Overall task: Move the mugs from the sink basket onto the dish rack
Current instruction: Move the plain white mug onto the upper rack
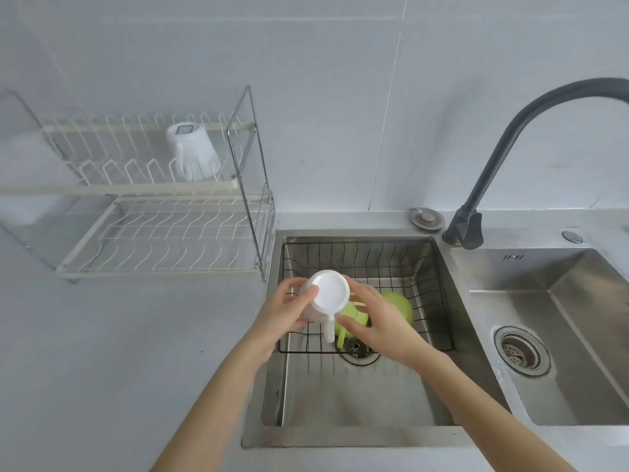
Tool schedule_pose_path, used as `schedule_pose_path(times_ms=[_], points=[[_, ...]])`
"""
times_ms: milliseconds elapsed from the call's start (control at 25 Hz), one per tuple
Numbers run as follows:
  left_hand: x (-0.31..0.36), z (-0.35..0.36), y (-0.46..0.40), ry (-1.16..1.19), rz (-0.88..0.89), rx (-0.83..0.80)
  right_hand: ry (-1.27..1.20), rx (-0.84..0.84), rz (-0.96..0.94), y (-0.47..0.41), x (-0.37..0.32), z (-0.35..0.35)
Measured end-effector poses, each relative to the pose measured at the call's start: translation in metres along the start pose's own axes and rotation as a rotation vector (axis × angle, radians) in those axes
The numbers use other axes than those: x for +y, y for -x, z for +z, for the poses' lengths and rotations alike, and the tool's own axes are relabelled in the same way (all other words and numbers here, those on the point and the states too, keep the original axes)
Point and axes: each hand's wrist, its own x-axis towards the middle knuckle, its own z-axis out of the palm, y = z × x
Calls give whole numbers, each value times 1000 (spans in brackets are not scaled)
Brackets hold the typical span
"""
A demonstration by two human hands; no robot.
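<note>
Both hands are holding a white ceramic mug (328,294) upside down over the black wire sink basket (429,267), base facing the camera and handle pointing toward the person. The left hand (289,310) is cupping its left side; the right hand (374,318) is touching its right side. Two lime-green mugs (394,306) are lying in the basket, partly hidden behind the right hand. Left of the basket, another white mug (194,149) is sitting upside down on the upper tier of the white two-tier wire dish rack (163,233).

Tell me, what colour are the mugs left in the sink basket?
Light green mugs; seen in the head view, partly behind the hands.
</note>
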Motion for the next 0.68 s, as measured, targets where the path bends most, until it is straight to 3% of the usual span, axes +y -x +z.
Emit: schedule_pose_path(times_ms=[200, 680], points=[[18, -37, 27, 65, 84, -22, 9, 152, -105, -6, -42, 14], [65, -165, 66, -182, 404, -50, -97, 312, -252, -45, -154, 44]])
